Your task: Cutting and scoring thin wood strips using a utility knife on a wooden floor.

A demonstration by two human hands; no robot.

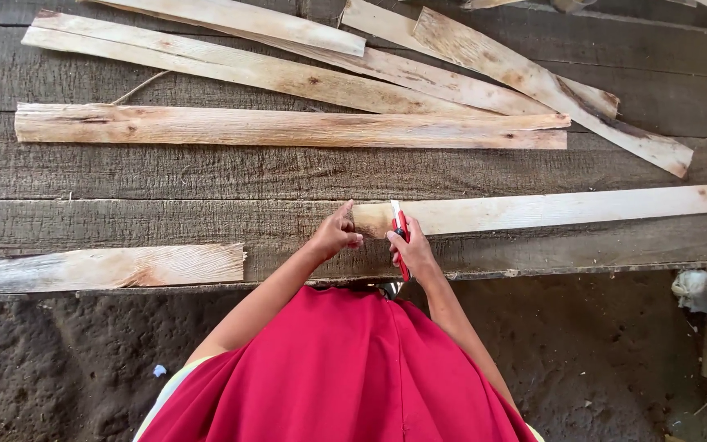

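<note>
spanning dark weathered planks [206,176], pale strips [288,128].

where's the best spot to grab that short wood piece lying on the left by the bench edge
Grip the short wood strip near its squared right end, coming from the near edge of the workbench. It lies flat and lengthwise along that edge, apart from the other strips, so fingers can pinch across its narrow width there.

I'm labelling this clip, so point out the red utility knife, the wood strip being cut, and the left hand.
red utility knife [401,232], head view, on its red handle.
wood strip [566,209], head view, on its bare middle.
left hand [336,234], head view, on its back.
</note>
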